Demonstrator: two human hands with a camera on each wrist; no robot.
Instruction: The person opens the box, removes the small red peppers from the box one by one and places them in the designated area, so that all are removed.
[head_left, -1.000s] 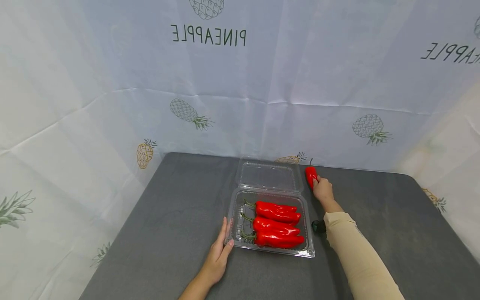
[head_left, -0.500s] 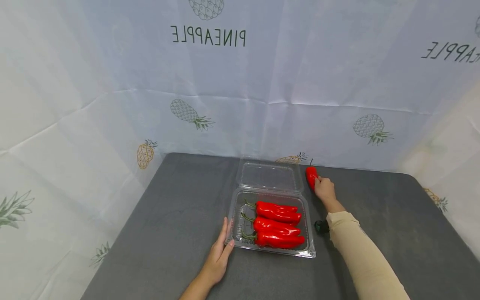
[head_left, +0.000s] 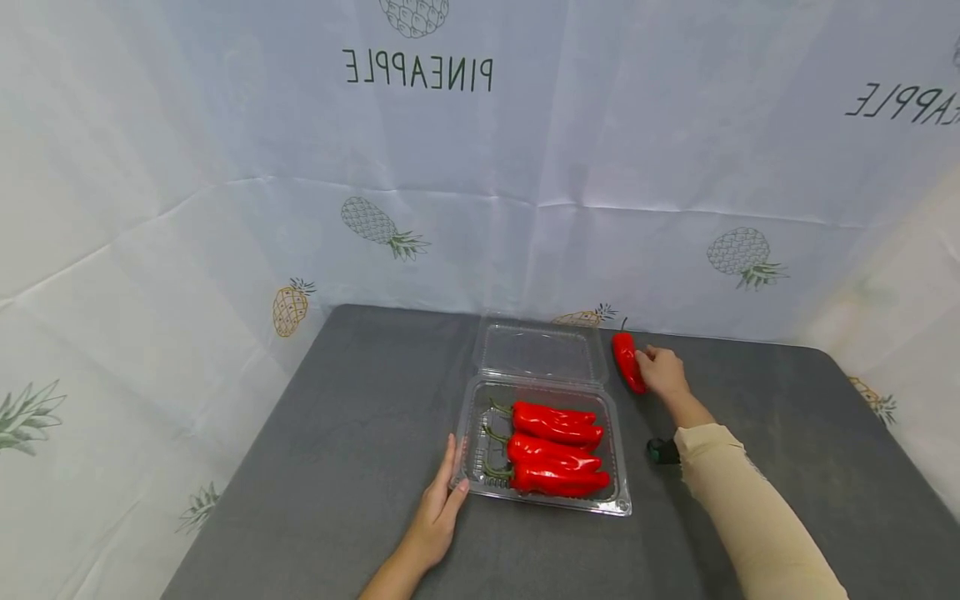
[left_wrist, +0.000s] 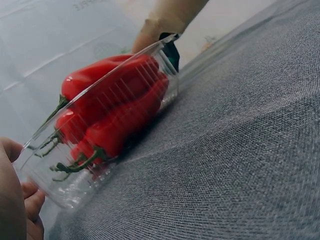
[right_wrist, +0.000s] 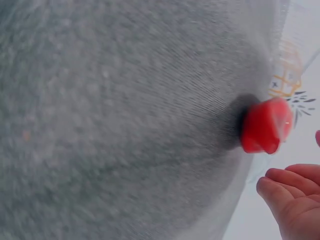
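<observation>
A clear plastic clamshell container (head_left: 617, 467) stands on the grey table with its lid (head_left: 538, 350) folded back. Long red peppers (head_left: 558, 479) with green stems lie side by side in its base, stems to the left. My left hand (head_left: 433, 517) grips the container's front left corner, thumb at the front and fingers along the left side; the left wrist view shows its curled fingers (left_wrist: 32, 200) against the clear wall. Beyond the container's right side another red pepper (head_left: 627, 361) lies on the table. My right hand (head_left: 665, 375) is just right of it, fingers apart from it in the right wrist view.
The grey table (head_left: 360, 417) ends at a pale curtain (head_left: 465, 150) printed with pineapples, close behind the lid and the single pepper. A small black device (head_left: 662, 451) sits at the right wrist, near the beige sleeve (head_left: 750, 508).
My right hand has let go of the single pepper and drawn slightly to the right; more of the pepper's lower end now shows. The left hand and container have stayed put.
</observation>
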